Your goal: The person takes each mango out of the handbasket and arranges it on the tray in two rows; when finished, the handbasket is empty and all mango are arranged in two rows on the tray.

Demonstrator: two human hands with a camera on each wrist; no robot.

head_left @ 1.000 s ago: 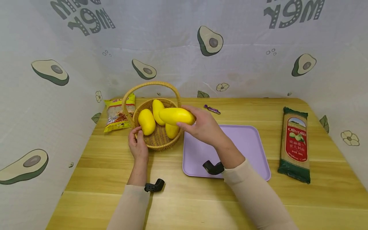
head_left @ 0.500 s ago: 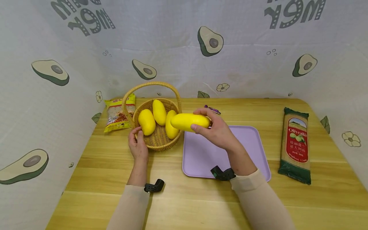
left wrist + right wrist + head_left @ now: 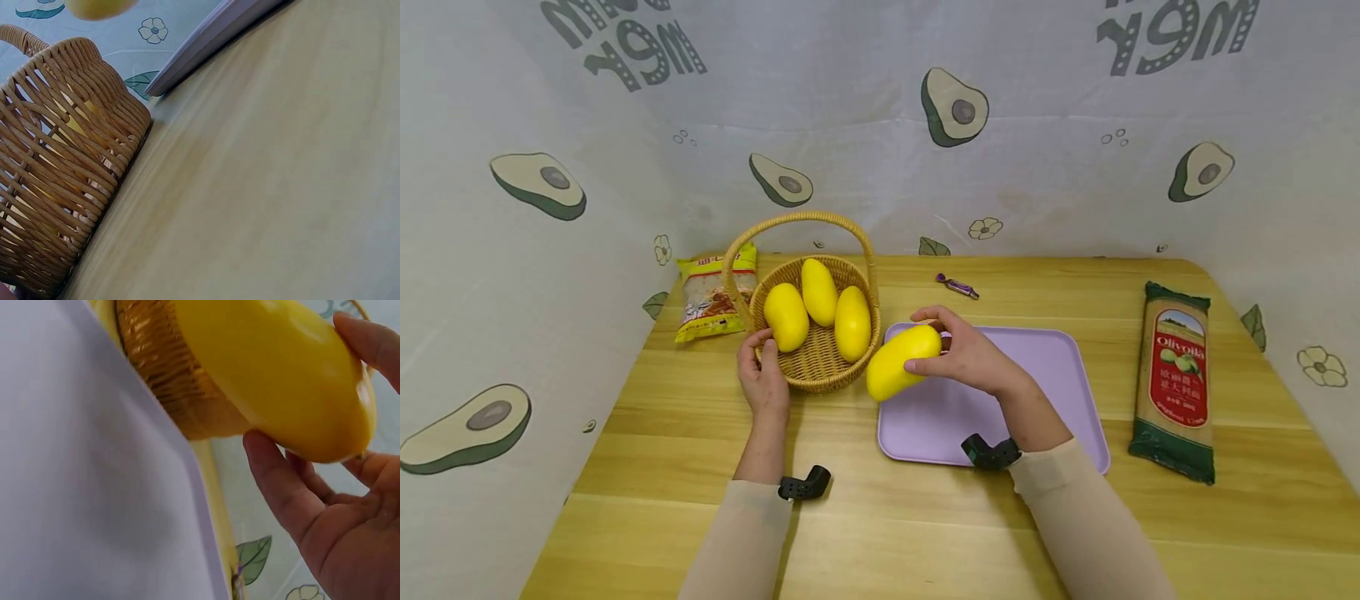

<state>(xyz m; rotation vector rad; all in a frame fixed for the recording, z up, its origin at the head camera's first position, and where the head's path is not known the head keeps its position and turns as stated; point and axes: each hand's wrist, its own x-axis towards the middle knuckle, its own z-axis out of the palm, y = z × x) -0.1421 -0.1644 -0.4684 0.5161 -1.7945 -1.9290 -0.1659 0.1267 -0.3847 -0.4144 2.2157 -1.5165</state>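
Observation:
A yellow mango (image 3: 901,364) is in my right hand (image 3: 967,354), gripped at its right end between thumb and fingers. It hangs above the left edge of a purple tray (image 3: 992,417), tilted down to the left. In the right wrist view the mango (image 3: 275,369) fills the top, the thumb and fingers (image 3: 275,475) pressed to its sides. My left hand (image 3: 765,383) holds the front left rim of a wicker basket (image 3: 820,382). Inside the basket lie a left mango (image 3: 786,318), a back mango (image 3: 819,292) and a right mango (image 3: 852,324).
Behind the basket at left lies a yellow snack bag (image 3: 715,296). A purple-wrapped candy (image 3: 958,287) is on the wooden table (image 3: 880,525) beyond the tray. A pack of Olivoila spaghetti (image 3: 1176,383) lies at the right. Patterned curtain (image 3: 865,108) closes the back and sides.
My right hand has carried the mango right and toward me, from over the basket to the tray's left edge, and turned it to a slant. My left hand stays at the basket rim.

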